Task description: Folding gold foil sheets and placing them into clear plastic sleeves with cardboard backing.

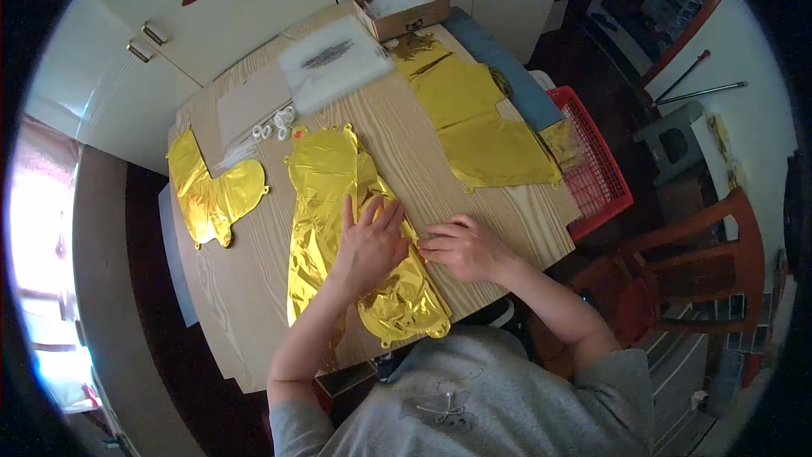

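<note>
Gold foil sheet lies beneath the person's left grip, which is spread flat, palm down, clasping nothing. The right grip is bent at the sheet's right edge; whether it pinches is hidden. From there the sheet extends leftward, its long axis running away from the body across the worktop. Beyond, a wooden box holds whitish material; rightward, a red basket contains gold pieces.

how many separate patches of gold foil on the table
3: left patch, middle patch under the left hand, right patch. Extra layers may be hidden underneath.
</note>
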A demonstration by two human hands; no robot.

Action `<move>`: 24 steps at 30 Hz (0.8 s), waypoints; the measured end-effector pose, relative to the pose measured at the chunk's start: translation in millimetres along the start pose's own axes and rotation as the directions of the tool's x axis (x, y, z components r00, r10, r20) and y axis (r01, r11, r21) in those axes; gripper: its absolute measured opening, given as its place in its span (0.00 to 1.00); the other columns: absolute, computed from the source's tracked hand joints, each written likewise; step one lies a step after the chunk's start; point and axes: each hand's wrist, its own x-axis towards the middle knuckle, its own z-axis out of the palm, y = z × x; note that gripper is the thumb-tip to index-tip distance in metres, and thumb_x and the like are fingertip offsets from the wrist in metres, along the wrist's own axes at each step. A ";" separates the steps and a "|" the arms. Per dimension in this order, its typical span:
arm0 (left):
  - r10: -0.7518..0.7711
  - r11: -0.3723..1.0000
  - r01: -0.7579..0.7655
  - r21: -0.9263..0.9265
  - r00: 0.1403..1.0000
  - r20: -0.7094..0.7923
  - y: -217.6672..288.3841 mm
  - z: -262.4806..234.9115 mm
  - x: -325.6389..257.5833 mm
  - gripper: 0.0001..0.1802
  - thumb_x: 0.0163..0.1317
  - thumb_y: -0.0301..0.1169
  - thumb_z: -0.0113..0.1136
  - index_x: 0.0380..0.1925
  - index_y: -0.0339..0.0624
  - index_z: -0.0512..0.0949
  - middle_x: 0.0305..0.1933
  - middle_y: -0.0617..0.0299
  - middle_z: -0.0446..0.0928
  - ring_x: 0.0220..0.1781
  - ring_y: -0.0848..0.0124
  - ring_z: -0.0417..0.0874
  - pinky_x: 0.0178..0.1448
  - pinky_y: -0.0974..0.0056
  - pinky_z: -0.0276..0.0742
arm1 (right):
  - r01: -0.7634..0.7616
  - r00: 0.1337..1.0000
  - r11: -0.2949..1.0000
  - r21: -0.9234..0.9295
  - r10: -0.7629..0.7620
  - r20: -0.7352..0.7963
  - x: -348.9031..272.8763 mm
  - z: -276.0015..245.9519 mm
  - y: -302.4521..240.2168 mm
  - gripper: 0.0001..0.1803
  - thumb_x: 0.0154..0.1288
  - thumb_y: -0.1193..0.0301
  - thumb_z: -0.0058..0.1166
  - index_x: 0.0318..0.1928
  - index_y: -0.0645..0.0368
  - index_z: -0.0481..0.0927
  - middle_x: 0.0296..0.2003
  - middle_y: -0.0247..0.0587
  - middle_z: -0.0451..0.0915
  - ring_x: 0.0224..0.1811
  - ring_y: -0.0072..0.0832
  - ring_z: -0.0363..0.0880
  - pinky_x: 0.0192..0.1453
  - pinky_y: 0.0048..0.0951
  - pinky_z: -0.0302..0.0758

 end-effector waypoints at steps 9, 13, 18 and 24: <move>-0.095 0.995 0.097 0.037 0.994 -0.053 -26.5 11.1 22.1 0.37 0.58 0.50 0.57 0.61 0.35 0.70 0.64 0.55 0.70 0.69 0.58 0.66 0.74 0.36 0.47 | -0.008 1.000 0.999 0.048 0.009 -0.024 1.0 2.0 0.0 0.12 0.61 0.67 0.52 0.41 0.49 0.86 0.48 0.25 0.83 0.57 0.26 0.76 0.61 0.37 0.66; -0.135 0.991 0.136 0.007 0.988 -0.075 -35.3 13.6 33.4 0.38 0.58 0.51 0.56 0.61 0.34 0.69 0.65 0.55 0.70 0.68 0.58 0.66 0.74 0.36 0.46 | -0.019 1.000 0.999 0.050 0.018 0.009 0.7 0.0 0.2 0.12 0.61 0.68 0.53 0.43 0.49 0.86 0.49 0.25 0.83 0.59 0.25 0.75 0.62 0.35 0.65; -0.168 0.984 0.171 0.048 0.984 -0.057 -47.7 15.6 47.8 0.37 0.59 0.52 0.55 0.61 0.36 0.70 0.65 0.56 0.70 0.68 0.59 0.68 0.74 0.37 0.48 | -0.013 0.999 0.999 0.047 0.015 -0.048 0.2 4.9 0.7 0.10 0.63 0.66 0.52 0.38 0.48 0.86 0.47 0.24 0.84 0.57 0.26 0.77 0.61 0.37 0.66; -0.220 0.971 0.222 0.090 0.975 -0.033 -67.2 19.4 65.4 0.35 0.60 0.53 0.54 0.61 0.40 0.70 0.67 0.58 0.69 0.68 0.59 0.68 0.73 0.36 0.49 | -0.017 0.999 0.999 0.033 0.018 -0.031 0.2 2.9 0.1 0.10 0.63 0.66 0.52 0.38 0.48 0.86 0.48 0.24 0.84 0.58 0.26 0.76 0.62 0.37 0.66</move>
